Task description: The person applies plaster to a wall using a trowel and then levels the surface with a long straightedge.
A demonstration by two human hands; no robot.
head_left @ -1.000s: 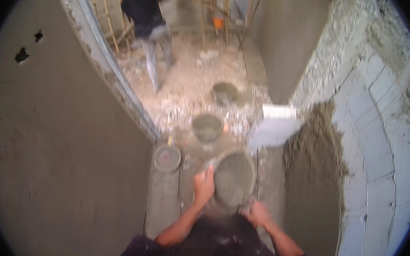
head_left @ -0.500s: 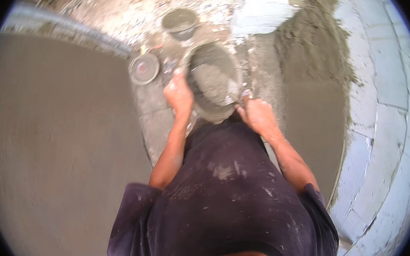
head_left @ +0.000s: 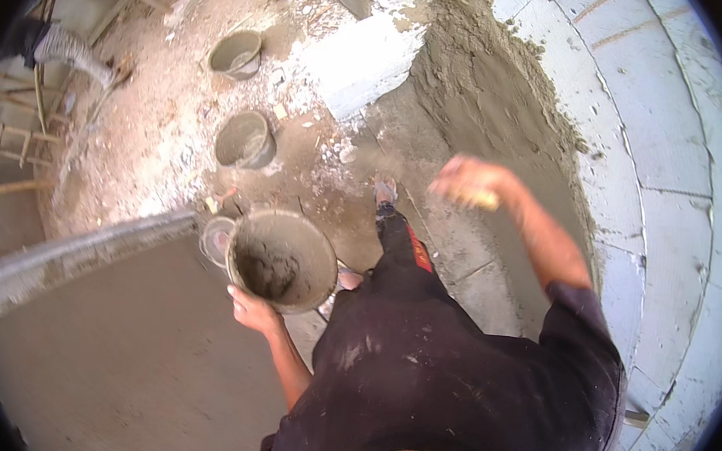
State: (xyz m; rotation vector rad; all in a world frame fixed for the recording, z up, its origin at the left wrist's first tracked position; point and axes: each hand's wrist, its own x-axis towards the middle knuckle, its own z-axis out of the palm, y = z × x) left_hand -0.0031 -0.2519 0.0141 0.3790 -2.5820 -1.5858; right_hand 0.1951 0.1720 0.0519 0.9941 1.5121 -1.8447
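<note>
My left hand point(head_left: 251, 310) grips the near rim of a grey bucket point(head_left: 284, 260) with wet mortar in its bottom, held up off the floor. My right hand point(head_left: 464, 183) is raised toward the freshly plastered wall point(head_left: 506, 110), fingers closed around a small yellowish object that is blurred. My dark shirt and trousers fill the lower middle, with one foot point(head_left: 386, 192) on the floor ahead.
Two more grey buckets point(head_left: 245, 140) point(head_left: 237, 53) stand on the rubble-strewn floor ahead, a small round tub point(head_left: 217, 240) sits by the held bucket. A smooth plastered wall point(head_left: 114, 350) is at left, white block wall point(head_left: 681, 149) at right. Another person's legs point(head_left: 53, 44) show far left.
The bucket has been lifted from the floor by my left hand alone. My right hand let go of it and swung up toward the right wall. The view has tilted and turned.
</note>
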